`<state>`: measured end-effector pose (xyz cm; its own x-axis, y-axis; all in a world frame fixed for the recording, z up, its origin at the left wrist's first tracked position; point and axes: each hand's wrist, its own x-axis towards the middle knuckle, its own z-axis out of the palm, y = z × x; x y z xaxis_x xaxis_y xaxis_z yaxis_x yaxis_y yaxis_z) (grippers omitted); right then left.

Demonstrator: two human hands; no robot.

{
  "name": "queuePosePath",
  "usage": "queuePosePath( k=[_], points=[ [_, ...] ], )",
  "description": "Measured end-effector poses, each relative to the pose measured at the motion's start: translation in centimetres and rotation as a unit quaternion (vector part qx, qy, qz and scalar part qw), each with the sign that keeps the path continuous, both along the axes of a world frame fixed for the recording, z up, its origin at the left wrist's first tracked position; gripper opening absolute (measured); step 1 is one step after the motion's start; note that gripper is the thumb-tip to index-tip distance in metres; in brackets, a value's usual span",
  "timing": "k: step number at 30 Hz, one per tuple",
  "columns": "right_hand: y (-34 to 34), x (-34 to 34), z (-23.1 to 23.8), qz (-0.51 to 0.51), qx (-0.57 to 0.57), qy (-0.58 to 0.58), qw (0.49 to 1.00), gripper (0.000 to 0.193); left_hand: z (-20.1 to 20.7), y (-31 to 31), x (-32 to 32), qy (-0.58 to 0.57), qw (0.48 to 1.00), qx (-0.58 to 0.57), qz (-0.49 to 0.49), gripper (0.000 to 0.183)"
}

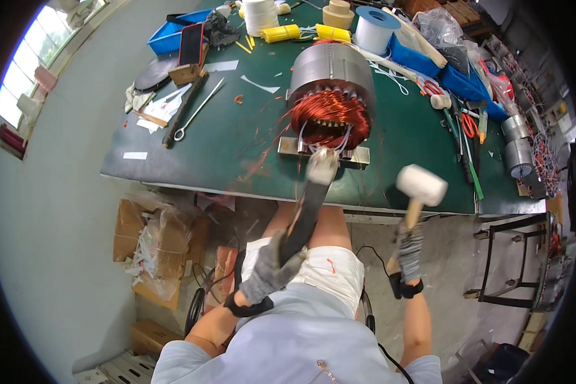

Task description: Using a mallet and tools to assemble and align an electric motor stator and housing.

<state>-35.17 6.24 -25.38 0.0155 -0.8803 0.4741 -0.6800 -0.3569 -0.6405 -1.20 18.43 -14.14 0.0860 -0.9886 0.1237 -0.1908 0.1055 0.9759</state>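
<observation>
A motor stator [333, 67], a grey metal cylinder, lies on its side on the green table, its open end toward me. Copper windings [342, 110] bulge from that end, with white ties around them. My left hand [267, 274], in a grey glove, is closed around a dark bar [310, 208]. The bar's pale, blurred tip reaches the lower edge of the windings; whether it touches them is unclear. My right hand [409, 251], also gloved, grips the wooden handle of a white-headed mallet [422, 184]. The mallet is raised to the right of the bar, apart from it.
A metal block [360, 155] sits under the stator's front. On the left lie a pointed rod [201, 105], a dark stick [184, 110] and a phone [191, 45]. Tools, including a green-handled one [453, 131], and blue bins [462, 82] line the right. White spools [373, 31] stand behind.
</observation>
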Motion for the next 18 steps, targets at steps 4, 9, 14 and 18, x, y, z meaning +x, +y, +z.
queuePosePath(
  k=[4, 9, 14, 18],
  points=[
    [0.1, 1.0, 14.3, 0.03, 0.236, 0.071, 0.969, 0.027, 1.5, -4.1, -2.1, 0.237, 0.958, 0.159, -0.011, 0.021],
    [0.2, -4.2, 36.5, 0.066, -0.046, 0.033, 0.996, 0.024, 2.3, -7.4, -4.0, 0.389, 0.896, 0.212, -0.005, 0.038],
    [-2.5, 0.3, 24.2, -0.188, -0.334, 0.33, 0.863, 0.021, 0.3, -6.7, -4.1, 0.436, 0.876, 0.203, -0.027, 0.04],
    [-3.8, 7.4, 14.6, 0.243, -0.074, 0.51, 0.822, 0.019, -2.2, -4.8, -4.5, 0.412, 0.899, 0.146, 0.004, 0.037]
  ],
)
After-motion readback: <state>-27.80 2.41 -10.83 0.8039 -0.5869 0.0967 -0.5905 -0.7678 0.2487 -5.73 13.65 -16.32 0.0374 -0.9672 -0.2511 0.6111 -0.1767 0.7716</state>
